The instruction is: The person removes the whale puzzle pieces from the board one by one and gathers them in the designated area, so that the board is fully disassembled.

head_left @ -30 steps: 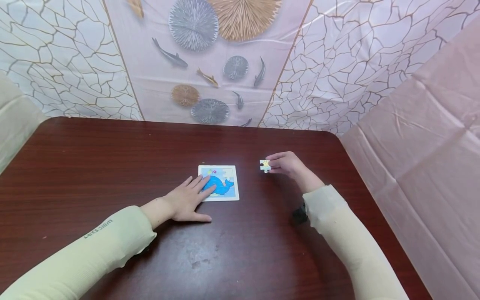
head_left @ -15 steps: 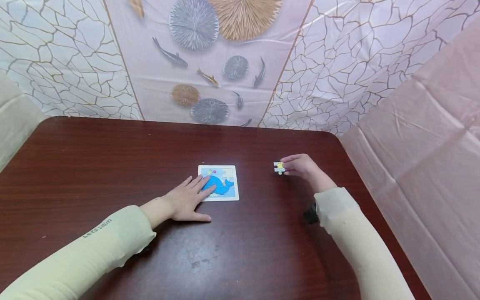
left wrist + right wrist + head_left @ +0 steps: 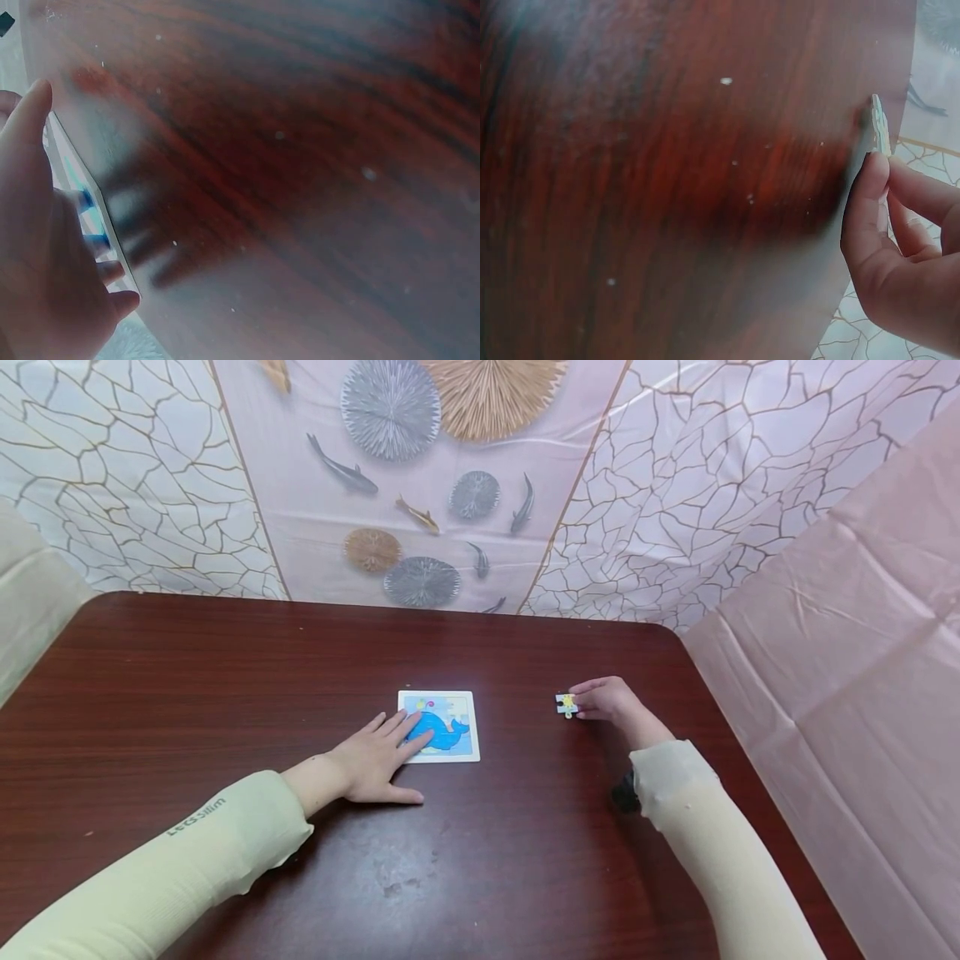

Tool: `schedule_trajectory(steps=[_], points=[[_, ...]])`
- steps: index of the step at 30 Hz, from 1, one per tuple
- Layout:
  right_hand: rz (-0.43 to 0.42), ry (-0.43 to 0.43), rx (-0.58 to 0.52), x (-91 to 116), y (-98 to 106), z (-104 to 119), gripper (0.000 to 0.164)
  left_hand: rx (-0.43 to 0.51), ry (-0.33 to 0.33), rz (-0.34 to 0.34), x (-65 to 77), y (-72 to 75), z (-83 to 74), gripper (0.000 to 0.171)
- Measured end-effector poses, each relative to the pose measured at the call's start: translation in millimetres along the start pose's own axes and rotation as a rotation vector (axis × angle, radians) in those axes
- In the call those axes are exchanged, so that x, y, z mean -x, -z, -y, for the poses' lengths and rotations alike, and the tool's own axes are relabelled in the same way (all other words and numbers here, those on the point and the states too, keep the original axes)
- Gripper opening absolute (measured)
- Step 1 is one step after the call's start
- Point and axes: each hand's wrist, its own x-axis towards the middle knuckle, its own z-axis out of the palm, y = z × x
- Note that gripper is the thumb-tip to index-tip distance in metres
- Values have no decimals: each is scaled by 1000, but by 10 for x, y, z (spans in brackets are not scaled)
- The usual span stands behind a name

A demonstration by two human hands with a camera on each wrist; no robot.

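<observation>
A square jigsaw puzzle with a white border and a blue whale picture lies on the table. My left hand rests over its left part, fingers spread and straight, thumb off to the near side. The left wrist view shows that hand with its fingertips over the puzzle edge. To the right of the puzzle, my right hand pinches a puzzle piece, pale blue with a yellow figure. Seen edge-on in the right wrist view, the piece sticks out from between thumb and fingers.
The dark red-brown wooden table has a glossy top. Behind it hangs a patterned cloth, and a pinkish cloth drapes along the right side. A black device sits below the right wrist.
My right hand has moved right, away from the puzzle, and slightly toward me, carrying the pinched puzzle piece. The left hand has stayed in place on the puzzle.
</observation>
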Motion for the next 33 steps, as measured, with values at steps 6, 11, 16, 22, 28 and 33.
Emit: schedule_trajectory(steps=[6, 11, 16, 22, 28, 33], points=[[-59, 40, 97, -31, -28, -49, 34, -4, -4, -6, 10, 19, -15, 86], [-90, 58, 145, -62, -45, -60, 32, -1, -5, -5, 11, 28, -19, 85], [-87, 72, 137, -32, -75, 22, 33, 5, -6, -5, 18, 44, -29, 85], [8, 116, 70, 28, -205, 223, 36, 14, -7, -5, 8, 35, -23, 85], [71, 140, 17, 72, -457, 437, 37, 11, 0, 4, 0, 28, -19, 86], [108, 147, 15, 91, -689, 566, 36, 10, 3, 4, 8, 36, -27, 86]])
